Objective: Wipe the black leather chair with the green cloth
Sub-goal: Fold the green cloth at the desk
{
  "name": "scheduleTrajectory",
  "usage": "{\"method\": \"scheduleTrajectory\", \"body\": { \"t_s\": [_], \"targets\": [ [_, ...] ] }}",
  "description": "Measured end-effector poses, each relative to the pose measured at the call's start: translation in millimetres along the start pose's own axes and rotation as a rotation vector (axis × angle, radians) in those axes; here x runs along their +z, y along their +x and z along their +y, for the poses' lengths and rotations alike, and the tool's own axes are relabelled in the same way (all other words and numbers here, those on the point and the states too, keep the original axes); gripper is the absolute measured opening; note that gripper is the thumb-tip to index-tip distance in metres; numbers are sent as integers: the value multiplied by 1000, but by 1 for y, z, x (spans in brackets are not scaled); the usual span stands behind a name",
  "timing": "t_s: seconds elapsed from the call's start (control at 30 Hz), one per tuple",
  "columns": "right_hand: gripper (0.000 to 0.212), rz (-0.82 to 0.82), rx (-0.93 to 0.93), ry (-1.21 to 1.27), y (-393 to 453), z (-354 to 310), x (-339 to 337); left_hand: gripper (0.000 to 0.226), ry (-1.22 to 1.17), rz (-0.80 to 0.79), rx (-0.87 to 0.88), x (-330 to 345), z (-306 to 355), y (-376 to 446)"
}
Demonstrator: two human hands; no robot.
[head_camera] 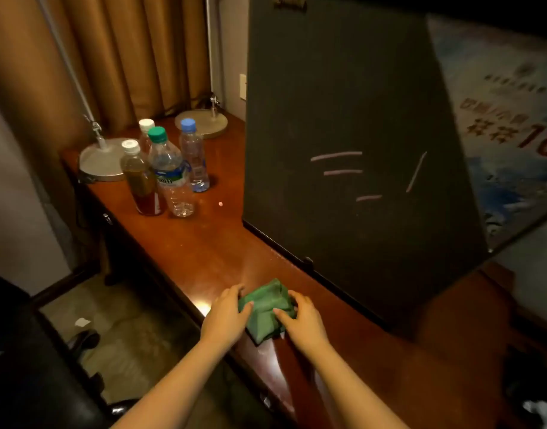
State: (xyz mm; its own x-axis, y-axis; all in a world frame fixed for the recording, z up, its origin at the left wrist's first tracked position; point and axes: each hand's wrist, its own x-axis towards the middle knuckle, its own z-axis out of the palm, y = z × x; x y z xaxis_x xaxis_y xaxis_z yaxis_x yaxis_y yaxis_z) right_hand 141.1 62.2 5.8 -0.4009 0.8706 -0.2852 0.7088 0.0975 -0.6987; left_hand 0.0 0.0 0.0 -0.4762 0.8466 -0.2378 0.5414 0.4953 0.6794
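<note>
Head view, looking down along the reddish wooden desk [185, 243], and I've got both hands on the green cloth [266, 309]. It sits bunched up on the near edge of the desk, just in front of the dark chalkboard [343, 119] that leans up on the right. My left hand [224, 317] presses in from the cloth's left side, fingers curled over its edge; my right hand [303, 320] covers the right side, thumb and fingers splayed on the fabric. Both hands are touching it, loosely cupped, but I can't tell that either one has truly closed on it; it reads as gathering, not lifting.

So by my reckoning we're at the very first step: collecting the cloth. No wiping yet. The black leather chair [24, 366] is down in the near left corner, well apart from the cloth, off the desk's near left side.

Next move, as I judge it: close one hand firmly around the bundle, lift it clear of the desk edge, then swing left and down to the chair. The four bottles [165, 168] stand far left by the lamp bases [101, 164], well away from that path, so no worry there. Watch the cloth doesn't unravel and drag.
</note>
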Motion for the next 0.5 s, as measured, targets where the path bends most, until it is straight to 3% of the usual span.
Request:
{"method": "scheduleTrajectory", "body": {
  "t_s": [0.13,0.3,0.4,0.5],
  "targets": [
    [51,58,16,-117,16,9,8,40,22,56,-44,17,-10,18],
    [37,-9,49,16,27,7,10,24,-123,59,-107,23,-19,23],
    [23,-57,13,106,26,-2,12,14,-263,77,-97,4,-20,12],
    [23,-101,-43,128,18,-30,18,12,-369,133,-92,-28,-27,-6]
  ]
}}
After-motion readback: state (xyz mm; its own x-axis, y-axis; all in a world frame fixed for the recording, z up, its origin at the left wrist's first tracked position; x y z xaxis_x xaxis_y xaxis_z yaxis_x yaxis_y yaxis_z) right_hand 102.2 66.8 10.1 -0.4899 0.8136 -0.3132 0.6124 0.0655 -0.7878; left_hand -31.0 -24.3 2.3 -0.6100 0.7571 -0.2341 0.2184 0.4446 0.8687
